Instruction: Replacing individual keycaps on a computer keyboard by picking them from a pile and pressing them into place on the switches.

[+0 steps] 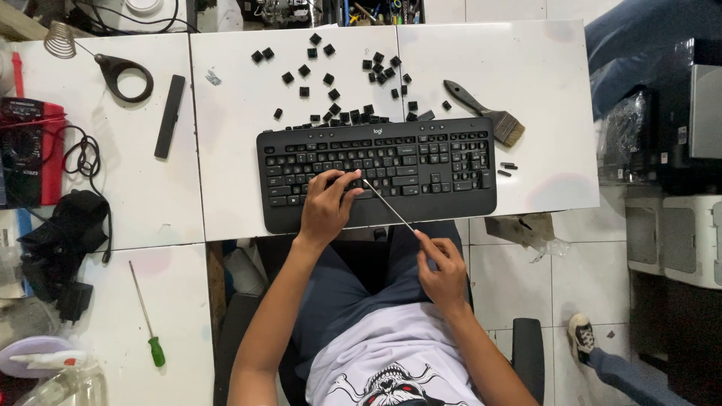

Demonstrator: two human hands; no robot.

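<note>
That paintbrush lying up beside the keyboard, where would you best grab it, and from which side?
Probably by the black handle of the paintbrush, reaching in from above. The brush lies flat on the white table, its handle angled toward the upper left and clear of the keyboard, while the bristles are soft and sit near the keyboard's corner.

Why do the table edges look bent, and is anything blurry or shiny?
In the head view the wide lens curves the white table toward the picture's edges. Light is even, shadows soft. The keyboard, loose keys, left hand and right hand look sharp; the thin stick too. No strong glare.
</note>
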